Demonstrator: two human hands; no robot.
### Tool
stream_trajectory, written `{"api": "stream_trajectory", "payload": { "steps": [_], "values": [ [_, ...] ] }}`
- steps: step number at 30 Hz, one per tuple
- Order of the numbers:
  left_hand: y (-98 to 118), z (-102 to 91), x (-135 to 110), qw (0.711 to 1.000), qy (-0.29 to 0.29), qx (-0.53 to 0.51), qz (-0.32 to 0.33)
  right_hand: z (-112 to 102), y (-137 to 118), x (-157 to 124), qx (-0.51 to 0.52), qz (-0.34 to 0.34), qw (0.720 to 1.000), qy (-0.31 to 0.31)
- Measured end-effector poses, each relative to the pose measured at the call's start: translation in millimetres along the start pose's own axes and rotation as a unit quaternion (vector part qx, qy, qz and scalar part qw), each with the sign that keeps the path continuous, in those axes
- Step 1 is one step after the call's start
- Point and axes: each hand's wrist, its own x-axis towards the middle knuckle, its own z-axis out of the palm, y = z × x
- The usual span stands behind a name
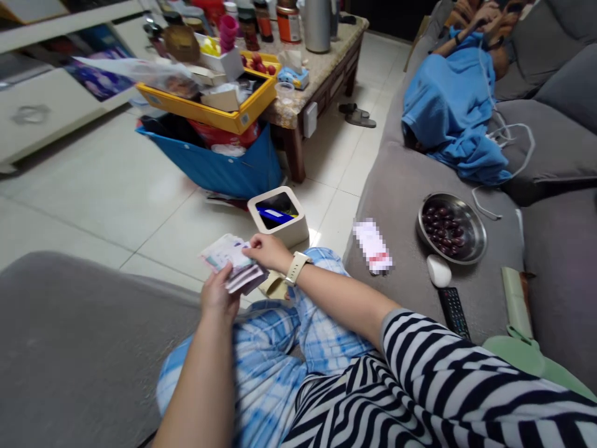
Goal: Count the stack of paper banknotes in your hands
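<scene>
My left hand (218,292) is closed around a stack of banknotes (228,256), its thumb lying on top. The stack has pale pink, teal and purplish print, and its lower edge fans out in several layers. At the right edge of the same stack, my right hand (270,253) pinches a note between thumb and fingers. A pale watch is on that wrist. Both hands are above my knees, in front of a cream bin (293,231) with something blue inside. The fine print on the notes is too small to read.
On the grey sofa (392,180) to the right are a steel bowl (480,239) of dark fruit, a white mouse (439,271), a remote (454,311) and a blurred-out white item (373,246). Another person sits beyond, under a blue towel (448,99). A cluttered table (321,71) stands ahead.
</scene>
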Motion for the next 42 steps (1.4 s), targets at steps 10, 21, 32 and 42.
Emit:
{"api": "stream_trajectory", "payload": {
  "steps": [10,21,32,42],
  "values": [
    [-4.8,-11.2,2.6,0.997,0.035,-0.054,-0.052,3.6,0.9,-7.4,0.052,-0.061,0.997,0.012],
    [-4.5,-15.6,0.8,0.994,-0.03,-0.088,-0.056,9.8,3.0,-2.6,0.106,-0.085,0.991,0.0],
    [-3.9,-18.2,2.3,0.993,-0.031,-0.104,-0.054,2.6,7.1,-11.5,0.268,-0.075,0.955,-0.103],
    [-11.2,-18.9,16.3,0.984,0.004,-0.17,-0.046,6.2,4.7,-11.5,0.29,-0.006,0.946,-0.143]
  ]
}}
